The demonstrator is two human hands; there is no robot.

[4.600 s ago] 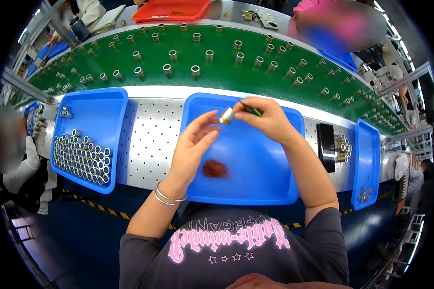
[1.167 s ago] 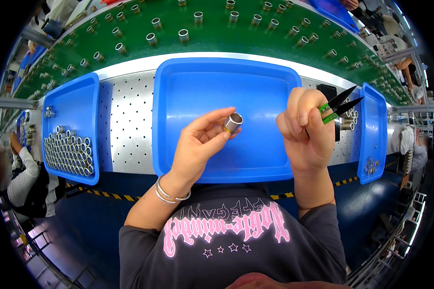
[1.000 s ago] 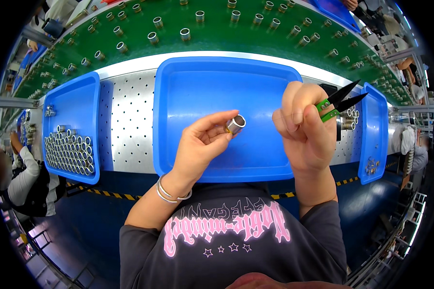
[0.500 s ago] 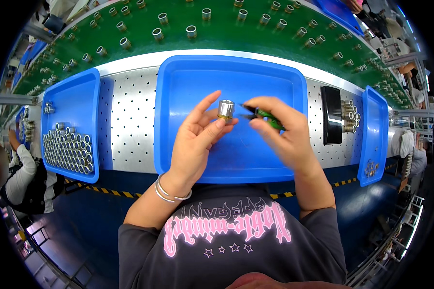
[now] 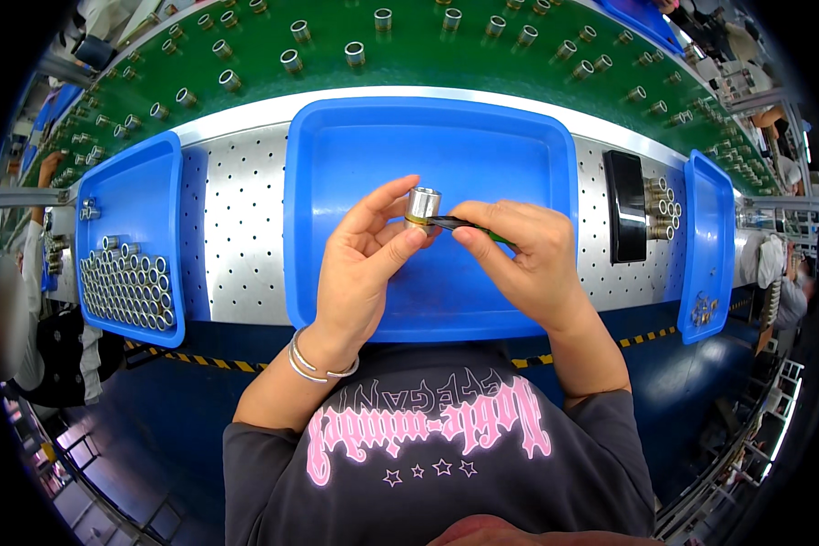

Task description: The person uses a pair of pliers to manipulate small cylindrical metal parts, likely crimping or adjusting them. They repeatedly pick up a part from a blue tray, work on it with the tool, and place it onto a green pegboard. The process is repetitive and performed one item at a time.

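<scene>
Upright between the fingers and thumb of my left hand (image 5: 366, 259) is a shiny metal sleeve (image 5: 423, 204), with a yellowish band around its lower end. My right hand (image 5: 528, 253) grips a pair of green-handled pliers (image 5: 496, 237), most of the handles hidden under the fingers. Their dark jaws point left and meet the sleeve's lower right side, at the yellowish band. Both hands are over a large blue tray (image 5: 294, 218).
Many sleeves stand on a green conveyor (image 5: 264, 68) beyond the trays. At left a blue tray (image 5: 176, 237) holds rows of sleeves. To the right are a black phone (image 5: 625, 207), several sleeves (image 5: 662, 209) and another blue tray (image 5: 714, 200) with small parts.
My right hand has brought the pliers left, from just apart to touching the sleeve, and their jaws have closed together. My left hand keeps holding the sleeve.
</scene>
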